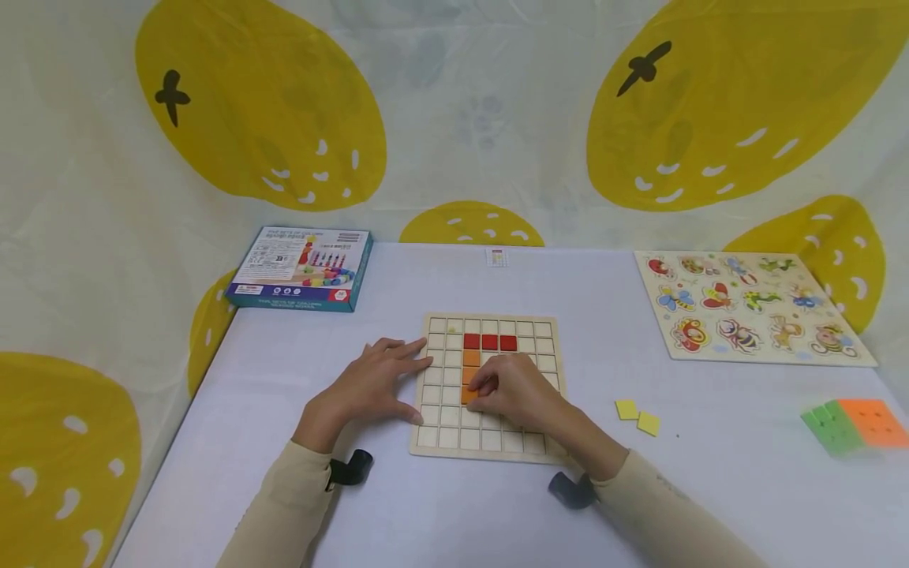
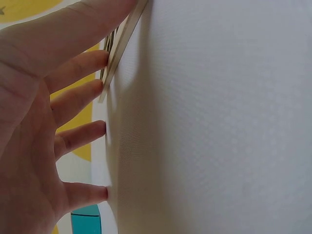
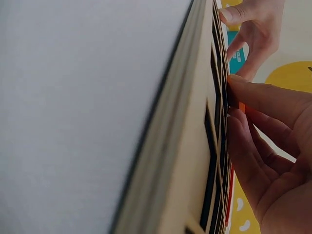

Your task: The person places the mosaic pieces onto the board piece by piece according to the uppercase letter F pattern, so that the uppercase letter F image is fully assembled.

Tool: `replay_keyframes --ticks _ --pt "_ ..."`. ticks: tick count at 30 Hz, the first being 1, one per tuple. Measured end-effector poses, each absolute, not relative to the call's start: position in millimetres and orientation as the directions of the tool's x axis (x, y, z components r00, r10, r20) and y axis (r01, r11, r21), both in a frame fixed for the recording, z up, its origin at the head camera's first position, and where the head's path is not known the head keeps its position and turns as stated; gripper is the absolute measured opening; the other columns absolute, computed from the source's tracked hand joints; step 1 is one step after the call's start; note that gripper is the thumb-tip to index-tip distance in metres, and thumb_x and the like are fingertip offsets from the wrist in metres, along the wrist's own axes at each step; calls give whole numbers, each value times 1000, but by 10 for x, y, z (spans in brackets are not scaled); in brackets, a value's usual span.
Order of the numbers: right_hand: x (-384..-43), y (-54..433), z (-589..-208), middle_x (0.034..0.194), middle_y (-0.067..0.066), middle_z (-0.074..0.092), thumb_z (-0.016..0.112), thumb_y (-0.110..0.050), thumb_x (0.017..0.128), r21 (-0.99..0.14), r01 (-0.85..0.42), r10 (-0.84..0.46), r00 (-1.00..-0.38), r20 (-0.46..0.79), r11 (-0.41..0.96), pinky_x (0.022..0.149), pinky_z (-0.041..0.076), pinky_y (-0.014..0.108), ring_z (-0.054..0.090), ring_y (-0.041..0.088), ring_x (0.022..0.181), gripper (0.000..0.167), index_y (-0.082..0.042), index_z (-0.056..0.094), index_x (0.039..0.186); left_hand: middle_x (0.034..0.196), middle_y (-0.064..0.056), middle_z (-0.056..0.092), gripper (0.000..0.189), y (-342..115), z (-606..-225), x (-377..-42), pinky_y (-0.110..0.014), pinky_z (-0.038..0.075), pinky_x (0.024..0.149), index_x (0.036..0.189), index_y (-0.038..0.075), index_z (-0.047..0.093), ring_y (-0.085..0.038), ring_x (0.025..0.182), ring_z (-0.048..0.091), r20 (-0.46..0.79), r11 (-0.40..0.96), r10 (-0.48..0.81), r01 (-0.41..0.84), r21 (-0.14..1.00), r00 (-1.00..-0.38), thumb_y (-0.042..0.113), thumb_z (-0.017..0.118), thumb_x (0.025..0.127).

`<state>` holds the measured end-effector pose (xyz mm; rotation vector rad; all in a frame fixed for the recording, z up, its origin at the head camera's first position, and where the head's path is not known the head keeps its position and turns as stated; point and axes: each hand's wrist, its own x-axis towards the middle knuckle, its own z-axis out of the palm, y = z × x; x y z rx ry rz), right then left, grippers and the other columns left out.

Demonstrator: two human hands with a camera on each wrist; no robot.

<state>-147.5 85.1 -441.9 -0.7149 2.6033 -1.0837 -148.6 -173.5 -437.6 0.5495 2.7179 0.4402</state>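
Observation:
A wooden grid board (image 1: 431,454) lies on the white table. Three red tiles (image 1: 490,341) sit side by side in its upper rows, with orange tiles (image 1: 472,358) in a column under the leftmost red one. Thumb and fingers of my right hand (image 1: 517,388) pinch the lowest orange tile (image 1: 467,396) at its cell; the right wrist view shows this orange tile (image 3: 242,106) between the fingertips, partly hidden. My left hand (image 1: 372,384) spreads its fingers along the board's left edge, thumb near the lower left, and some fingertips (image 2: 100,87) rest against that edge.
Two yellow tiles (image 1: 637,416) lie right of the board. Farther right are a green and orange cube (image 1: 855,426) and an insect picture puzzle (image 1: 760,308). A teal toy box (image 1: 301,268) stands at back left, a small printed card (image 1: 497,257) at the back edge.

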Motion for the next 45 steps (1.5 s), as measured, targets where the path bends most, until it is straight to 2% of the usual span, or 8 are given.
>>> replay_keyframes --ticks 14,26,28,31,34,36,40,45 --pt "-1477 839 -4451 78 -3 74 90 -11 75 -686 -391 -529 -849 11 613 65 53 15 61 1 70 10 -10 80 79 168 5 35 94 -1753 -4403 -1490 -65 28 123 148 29 55 -31 151 37 -242 871 430 329 364 -870 56 91 65" --pt "-1466 851 -4457 79 -3 72 91 -13 75 -698 -359 -518 -855 -20 620 65 53 15 61 2 70 12 -11 81 82 168 5 35 95 -1752 -4384 -1486 -66 28 123 149 29 54 -30 150 37 -245 869 434 332 366 -867 56 91 66" --pt "-1470 872 -4447 82 -3 73 91 -14 74 -709 -358 -535 -844 -33 608 67 54 16 62 3 73 16 -11 81 86 168 5 35 94 -1751 -4387 -1487 -66 28 123 149 29 54 -30 150 36 -245 869 435 332 367 -866 56 91 66" --pt "-1472 937 -4419 91 -2 75 92 -16 74 -743 -343 -571 -818 -63 574 72 57 18 66 7 80 31 -11 80 102 168 6 34 95 -1750 -4393 -1492 -66 28 123 149 30 53 -30 151 36 -249 870 434 332 364 -866 57 90 66" --pt "-1462 1028 -4370 107 1 76 92 -17 74 -784 -315 -602 -793 -92 535 79 61 20 71 13 91 50 -11 74 121 168 6 34 95 -1747 -4399 -1498 -66 29 123 149 30 53 -30 151 36 -253 874 431 331 357 -866 57 90 66" --pt "-1448 1097 -4327 117 2 75 92 -20 75 -789 -312 -610 -787 -98 529 83 62 24 71 16 99 58 -11 70 128 168 6 33 95 -1745 -4399 -1501 -66 28 123 149 30 52 -30 151 36 -258 876 428 328 354 -866 57 90 66" --pt "-1423 1268 -4252 129 0 72 92 -25 75 -750 -357 -608 -790 -75 557 91 61 34 67 18 107 63 -15 67 133 168 6 33 96 -1742 -4397 -1499 -64 30 124 149 30 53 -30 151 36 -259 878 425 324 353 -868 56 91 66" --pt "-1389 1552 -4203 126 -1 72 92 -28 74 -699 -379 -566 -824 -45 607 94 57 43 64 21 110 62 -17 68 130 168 5 35 96 -1742 -4393 -1492 -61 33 123 149 28 53 -30 151 36 -243 873 432 335 355 -869 56 91 66"
